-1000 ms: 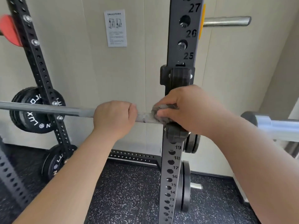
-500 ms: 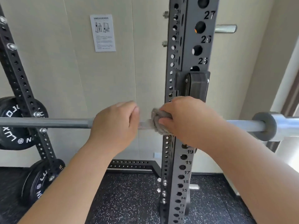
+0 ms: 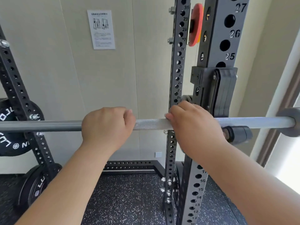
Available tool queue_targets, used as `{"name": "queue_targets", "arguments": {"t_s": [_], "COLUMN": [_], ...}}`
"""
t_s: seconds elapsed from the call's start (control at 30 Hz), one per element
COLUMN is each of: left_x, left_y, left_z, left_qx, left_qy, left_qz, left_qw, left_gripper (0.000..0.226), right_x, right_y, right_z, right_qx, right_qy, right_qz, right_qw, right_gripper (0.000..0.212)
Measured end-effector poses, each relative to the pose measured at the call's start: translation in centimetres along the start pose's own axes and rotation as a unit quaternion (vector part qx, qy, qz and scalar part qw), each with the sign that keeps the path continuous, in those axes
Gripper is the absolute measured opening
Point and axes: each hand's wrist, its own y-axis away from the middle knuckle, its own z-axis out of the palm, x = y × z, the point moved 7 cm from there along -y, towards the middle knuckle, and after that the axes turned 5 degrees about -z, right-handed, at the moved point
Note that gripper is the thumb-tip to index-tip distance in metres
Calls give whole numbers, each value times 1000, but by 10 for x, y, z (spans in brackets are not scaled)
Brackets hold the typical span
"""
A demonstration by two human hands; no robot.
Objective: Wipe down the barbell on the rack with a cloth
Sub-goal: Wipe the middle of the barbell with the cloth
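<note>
The steel barbell (image 3: 151, 124) lies level across the black rack, its knurled stretch showing between my hands. My left hand (image 3: 107, 127) grips the bar from above, left of the upright. My right hand (image 3: 193, 127) is curled over the bar just in front of the numbered front upright (image 3: 227, 38), below the black J-hook (image 3: 215, 88). The grey cloth is hidden under that hand. The bar's collar (image 3: 290, 122) shows at the far right.
A rear perforated upright (image 3: 178, 62) stands right behind the bar. Black weight plates (image 3: 9, 127) hang on the left rack post, one more plate (image 3: 35, 184) lower down. A red plate (image 3: 196, 25) sits high between the uprights. Speckled rubber floor (image 3: 129, 200) lies below.
The view has swung right and closer. My right hand has closed further over the bar, and the grey cloth that stuck out beside its fingers no longer shows. My left hand keeps its grip.
</note>
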Motion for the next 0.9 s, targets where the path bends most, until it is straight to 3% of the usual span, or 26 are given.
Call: {"name": "queue_targets", "arguments": {"t_s": [0.13, 0.23, 0.33, 0.5, 0.63, 0.77, 0.83, 0.9], "left_x": [-3, -10, -29, -51, -51, -49, -48, -48], "left_y": [1, 1, -4, -6, -4, -3, -4, -5], "left_z": [-3, -14, -25, -8, -6, -4, -3, -3], "left_qx": [-10, -10, 22, -21, -17, -17, -17, -14], "left_qy": [50, 108, 86, -13, -10, -11, -15, -10], "left_qz": [37, 58, 39, 17, 21, 20, 15, 13], "left_qw": [998, 992, 995, 1000, 1000, 1000, 1000, 1000], "left_gripper": [50, 46, 46, 59, 59, 56, 55, 53], "right_x": [11, 15, -14, -77, -53, -3, -7, -34], "right_y": [15, 20, 16, 16, 20, 32, 29, 20], "right_z": [-1, -9, -9, 19, 16, 7, 7, 12], "right_qx": [-18, 39, 97, 5, -2, -11, 2, 16], "right_qy": [-28, -4, -17, -48, -21, -3, -19, -36], "right_qz": [14, 45, 42, 0, 6, 128, 167, 140], "right_qw": [999, 998, 994, 999, 1000, 992, 986, 989], "right_gripper": [39, 22, 6, 60, 53, 53, 57, 55]}}
